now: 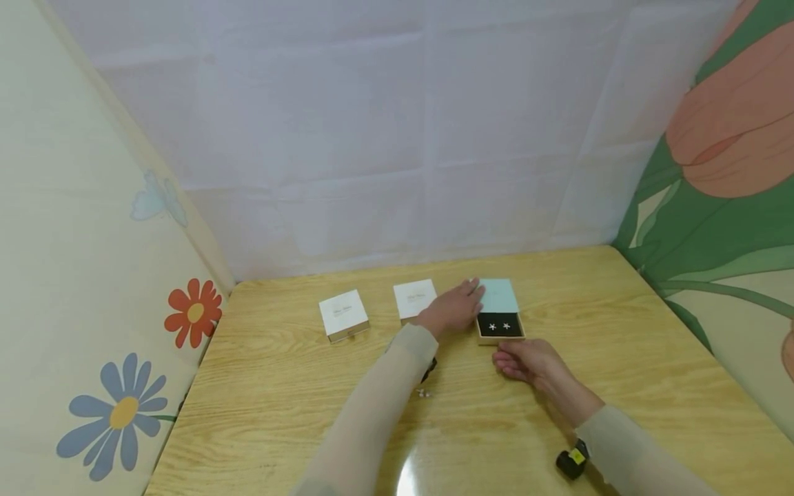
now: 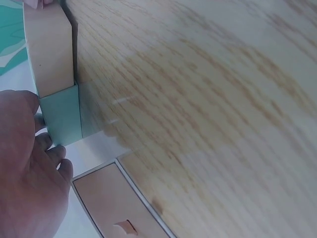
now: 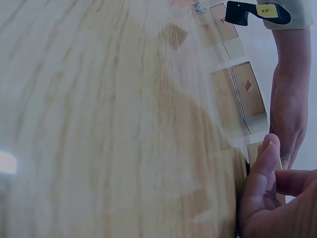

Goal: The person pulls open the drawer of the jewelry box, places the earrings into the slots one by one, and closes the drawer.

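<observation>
Sleeve of pale-teal cardboard gripped by left hand; beige cardboard drawer pinched by right hand. Drawer-sliding step apparently in hand; straight, steadied alignment called for.

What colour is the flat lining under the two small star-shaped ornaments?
The flat lining is black, showing best in the head view.

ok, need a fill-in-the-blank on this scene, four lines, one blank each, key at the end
1. The open drawer shows ____ star-shaped studs.
2. The lining under the studs is ____.
3. The left hand touches the teal sleeve, while the ____ hand is at the drawer's front.
4. In the head view, both white-topped boxes sit to the ____ of the teal sleeve.

Missing words: two; black; right; left.
</observation>
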A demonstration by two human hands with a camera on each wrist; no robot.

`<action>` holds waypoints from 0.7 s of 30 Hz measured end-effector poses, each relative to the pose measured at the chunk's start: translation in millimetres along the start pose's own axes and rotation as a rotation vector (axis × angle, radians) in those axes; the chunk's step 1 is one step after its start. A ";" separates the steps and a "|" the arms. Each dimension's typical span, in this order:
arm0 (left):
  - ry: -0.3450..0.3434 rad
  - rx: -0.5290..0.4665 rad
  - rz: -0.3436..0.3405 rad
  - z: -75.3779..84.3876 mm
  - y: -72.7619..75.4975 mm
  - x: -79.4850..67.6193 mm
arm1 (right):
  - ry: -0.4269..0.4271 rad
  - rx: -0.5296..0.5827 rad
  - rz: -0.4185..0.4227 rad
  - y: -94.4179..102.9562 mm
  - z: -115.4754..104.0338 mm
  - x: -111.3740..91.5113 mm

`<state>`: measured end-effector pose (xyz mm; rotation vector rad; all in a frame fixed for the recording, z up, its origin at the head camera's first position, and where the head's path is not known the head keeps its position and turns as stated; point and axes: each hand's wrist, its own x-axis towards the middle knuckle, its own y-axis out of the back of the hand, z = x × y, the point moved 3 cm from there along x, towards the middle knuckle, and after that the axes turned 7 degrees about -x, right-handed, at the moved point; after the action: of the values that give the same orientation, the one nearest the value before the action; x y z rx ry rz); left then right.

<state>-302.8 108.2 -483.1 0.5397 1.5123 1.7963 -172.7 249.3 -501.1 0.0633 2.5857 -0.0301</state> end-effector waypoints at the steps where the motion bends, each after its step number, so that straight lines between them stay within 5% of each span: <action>1: 0.001 0.003 -0.002 -0.3 -0.3 0.4 | -0.003 -0.006 0.001 0.0 -0.1 0.2; 21: 0.005 -0.036 -0.003 -1.2 -1.2 0.2 | -0.021 -0.012 0.023 -0.8 -5.3 6.5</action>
<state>-303.5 107.6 -484.6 0.5152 1.4803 1.8201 -181.0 249.0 -500.0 0.0873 2.5633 -0.0072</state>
